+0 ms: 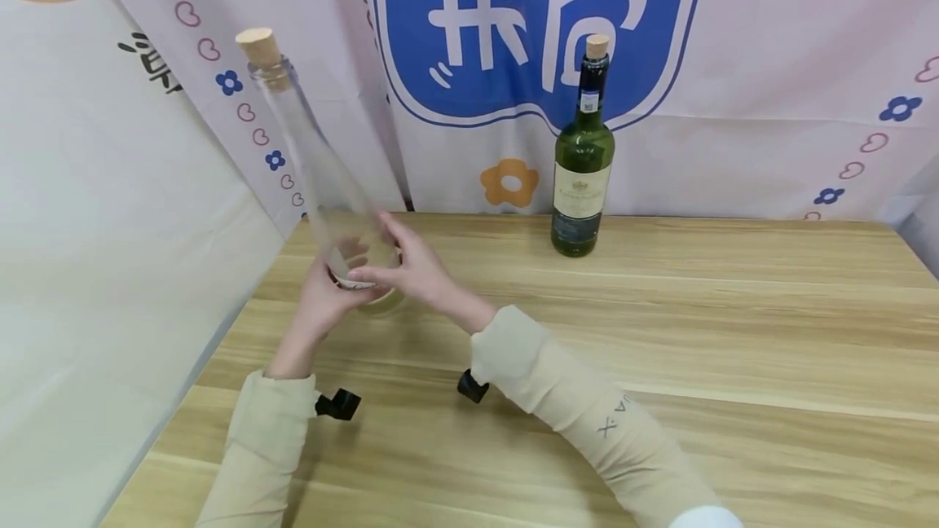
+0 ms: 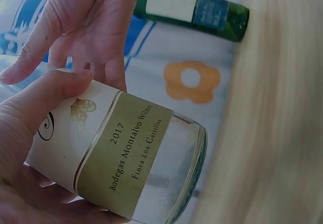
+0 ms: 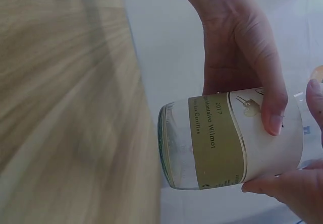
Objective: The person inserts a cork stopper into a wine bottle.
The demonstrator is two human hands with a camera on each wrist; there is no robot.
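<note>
A clear glass wine bottle (image 1: 317, 153), topped with a cork (image 1: 258, 47), stands out at the left of the head view, its neck leaning left there. My left hand (image 1: 320, 297) grips its lower body, thumb laid across the white and olive label (image 2: 123, 148). Higher on the body, my right hand (image 1: 420, 264) holds it between thumb and fingers. In the right wrist view, the right hand (image 3: 287, 188) reaches in from the right edge, partly cut off. The left hand (image 3: 252, 47) comes from above, its fingers hidden behind the bottle. The glass base (image 2: 186, 168) is seen raised over the table.
A green wine bottle (image 1: 579, 178) with a cork and a cream label stands upright at the back of the wooden table (image 1: 734, 308). Behind hangs a printed cloth (image 1: 455, 145); a white cloth wall (image 1: 110, 267) borders the left edge. Black camera mounts (image 1: 339, 404) sit by both cuffs.
</note>
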